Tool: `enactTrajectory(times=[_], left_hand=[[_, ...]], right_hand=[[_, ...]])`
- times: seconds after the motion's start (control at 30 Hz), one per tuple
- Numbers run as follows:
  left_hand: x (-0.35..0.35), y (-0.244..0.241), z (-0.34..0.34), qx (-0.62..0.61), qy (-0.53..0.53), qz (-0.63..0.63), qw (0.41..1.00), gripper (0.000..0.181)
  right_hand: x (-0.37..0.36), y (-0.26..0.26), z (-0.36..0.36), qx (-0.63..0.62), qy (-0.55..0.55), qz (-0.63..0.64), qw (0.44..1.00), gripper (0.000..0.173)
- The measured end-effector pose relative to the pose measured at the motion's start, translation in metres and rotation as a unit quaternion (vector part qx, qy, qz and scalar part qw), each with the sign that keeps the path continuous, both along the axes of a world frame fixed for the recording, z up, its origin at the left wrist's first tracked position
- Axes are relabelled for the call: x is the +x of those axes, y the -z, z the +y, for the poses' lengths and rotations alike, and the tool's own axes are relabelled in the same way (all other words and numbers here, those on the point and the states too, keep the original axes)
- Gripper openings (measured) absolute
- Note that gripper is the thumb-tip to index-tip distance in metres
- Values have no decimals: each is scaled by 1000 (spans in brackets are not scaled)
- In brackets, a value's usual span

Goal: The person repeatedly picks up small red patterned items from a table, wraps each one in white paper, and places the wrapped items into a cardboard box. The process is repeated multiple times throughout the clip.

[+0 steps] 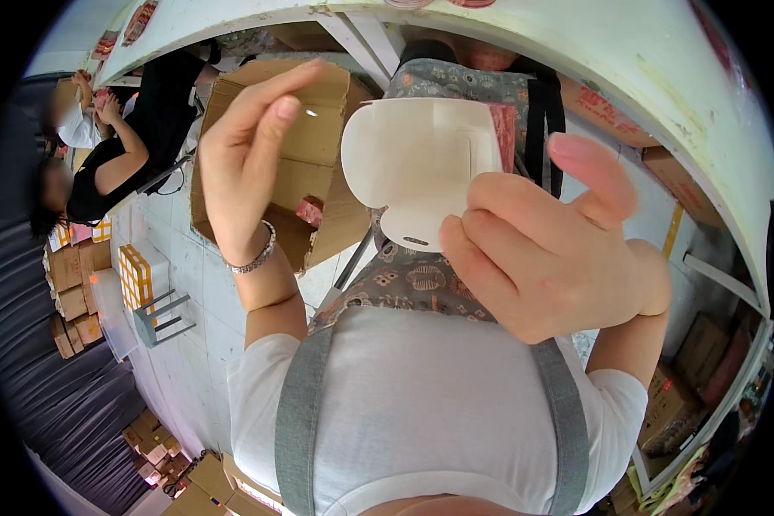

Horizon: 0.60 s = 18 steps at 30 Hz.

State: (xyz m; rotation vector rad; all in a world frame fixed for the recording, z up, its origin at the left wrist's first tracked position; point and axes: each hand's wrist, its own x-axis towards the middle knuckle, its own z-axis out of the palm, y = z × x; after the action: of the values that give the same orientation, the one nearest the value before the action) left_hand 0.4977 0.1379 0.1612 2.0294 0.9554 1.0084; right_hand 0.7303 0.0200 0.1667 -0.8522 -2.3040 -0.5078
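My right hand grips a white card piece by its lower right side, with the thumb raised away from it. The card has rounded lobes at the left and below, a small slot near its lower edge and a cut line at the right. A strip of reddish patterned material shows along its right edge. My left hand is raised to the left of the card, not touching it, thumb and fingers apart and holding nothing. Behind the left hand stands an open cardboard box with a small red-and-white item inside.
A white table edge curves across the top. At the left, two people sit with their hands raised. A grey stool stands upturned or tilted on the tiled floor near stacked cartons. More cartons sit at the right.
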Motion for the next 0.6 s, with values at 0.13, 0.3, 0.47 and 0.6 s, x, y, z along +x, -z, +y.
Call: enactTrajectory(times=[0.13, 0.3, 0.47, 0.6], left_hand=[[27, -8, -2, 11, 171, 3, 985, 20], [40, 6, 14, -220, 169, 20, 960, 12], [50, 37, 12, -392, 261, -2, 882, 26], [58, 35, 8, -479, 263, -63, 835, 25]], right_hand=[[3, -2, 2, -24, -23, -15, 999, 14], [14, -6, 8, -176, -5, 78, 981, 9], [26, 6, 25, -342, 85, 123, 928, 14], [14, 10, 31, -205, 105, 88, 969, 13]])
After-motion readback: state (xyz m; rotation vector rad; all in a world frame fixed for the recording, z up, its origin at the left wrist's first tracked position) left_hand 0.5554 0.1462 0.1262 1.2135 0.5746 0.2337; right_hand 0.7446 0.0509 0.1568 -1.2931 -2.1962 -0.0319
